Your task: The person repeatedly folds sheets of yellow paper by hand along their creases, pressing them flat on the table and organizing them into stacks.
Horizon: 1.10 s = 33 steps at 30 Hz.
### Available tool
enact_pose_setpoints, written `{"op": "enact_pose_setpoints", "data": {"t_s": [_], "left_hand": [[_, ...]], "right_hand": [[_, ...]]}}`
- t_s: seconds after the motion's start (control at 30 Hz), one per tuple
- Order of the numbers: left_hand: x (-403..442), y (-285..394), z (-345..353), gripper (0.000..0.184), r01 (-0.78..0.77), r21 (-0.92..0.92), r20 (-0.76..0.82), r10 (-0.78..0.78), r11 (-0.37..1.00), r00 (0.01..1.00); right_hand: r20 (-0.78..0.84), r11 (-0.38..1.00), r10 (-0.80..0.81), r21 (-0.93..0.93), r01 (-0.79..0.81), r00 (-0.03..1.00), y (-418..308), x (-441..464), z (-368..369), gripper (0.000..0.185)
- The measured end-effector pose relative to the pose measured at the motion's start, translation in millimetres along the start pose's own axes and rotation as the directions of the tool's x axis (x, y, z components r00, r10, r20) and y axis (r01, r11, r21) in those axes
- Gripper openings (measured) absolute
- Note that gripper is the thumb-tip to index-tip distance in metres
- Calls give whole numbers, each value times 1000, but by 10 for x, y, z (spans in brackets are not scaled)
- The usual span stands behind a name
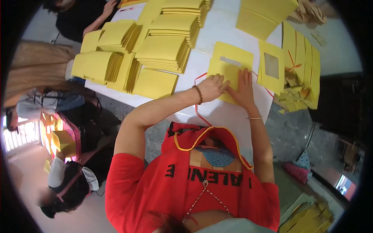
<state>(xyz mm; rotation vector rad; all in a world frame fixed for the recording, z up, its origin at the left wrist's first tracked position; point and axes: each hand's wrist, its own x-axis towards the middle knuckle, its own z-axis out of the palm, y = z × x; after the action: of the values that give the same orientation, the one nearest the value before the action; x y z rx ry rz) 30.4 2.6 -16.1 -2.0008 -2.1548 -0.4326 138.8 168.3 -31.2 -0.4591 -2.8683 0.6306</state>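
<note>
A yellow paper envelope [237, 52] with a narrow rectangular window lies on the white table before me. My left hand [212, 87], a beaded bracelet at its wrist, rests on the envelope's near left part with fingers bent and close together. Whether something thin is pinched under them I cannot tell. My right hand [243, 90] lies on the near right part, fingers stretched out flat. Both thumbs are near each other at the middle of the paper. Just to the right lies another yellow piece [276, 79] with a larger window.
Thick stacks of folded yellow envelopes [167, 48] fill the table's left side. Large yellow sheets [260, 21] lie at the back. Right of them are yellow scraps [293, 99]. A red ribbon [197, 106] runs over the near edge. Other people [72, 186] are at the left.
</note>
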Motion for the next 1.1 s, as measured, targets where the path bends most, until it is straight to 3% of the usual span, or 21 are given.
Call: {"op": "enact_pose_setpoints", "data": {"t_s": [0.07,0.13,0.17,0.23,0.33,0.37,0.43,0.5,0.63,0.73,0.8,0.97,1.1], "left_hand": [[97,80,-44,53,77,-19,116,-74,997,990],[176,192,29,52,109,81,83,-116,991,990],[215,237,49,48,138,162,66,-150,977,986],[245,202,125,39,174,208,19,-182,962,983],[151,178,-154,36,276,22,-132,-271,961,953],[32,149,-366,36,289,27,-134,-283,957,950],[-345,86,-741,41,140,-124,-315,-173,982,933],[-867,6,-940,45,165,-62,-311,-176,984,934],[-1738,-251,-1232,51,358,206,-248,-305,911,919],[-2075,-475,-1078,55,455,262,-153,-428,851,890],[-2145,-519,-916,57,448,269,-123,-431,852,894],[-2126,-519,-878,62,412,294,-94,-403,862,910],[-2162,-599,-867,65,399,288,24,-423,870,906]], "right_hand": [[73,963,-98,258,76,992,309,20,-46,69],[73,755,18,653,-62,997,124,-3,-341,67],[75,752,-12,657,-40,997,72,-6,-413,67],[-10,723,129,685,-87,992,24,-36,-488,64],[-31,558,250,822,-117,968,-14,-89,-489,56],[-25,557,237,822,-115,971,-34,-120,-503,56],[-65,546,337,826,-139,939,-129,-202,-569,53],[-123,600,340,792,-114,933,40,-302,-413,49],[-142,677,268,731,-82,953,148,-465,-231,39],[-100,691,251,715,-106,963,4,-466,-233,34],[-58,677,266,722,-144,962,-26,-449,-214,32],[-171,799,176,601,-39,969,-35,-447,-213,29],[-90,778,228,615,-127,969,-31,-448,-185,28]]}}
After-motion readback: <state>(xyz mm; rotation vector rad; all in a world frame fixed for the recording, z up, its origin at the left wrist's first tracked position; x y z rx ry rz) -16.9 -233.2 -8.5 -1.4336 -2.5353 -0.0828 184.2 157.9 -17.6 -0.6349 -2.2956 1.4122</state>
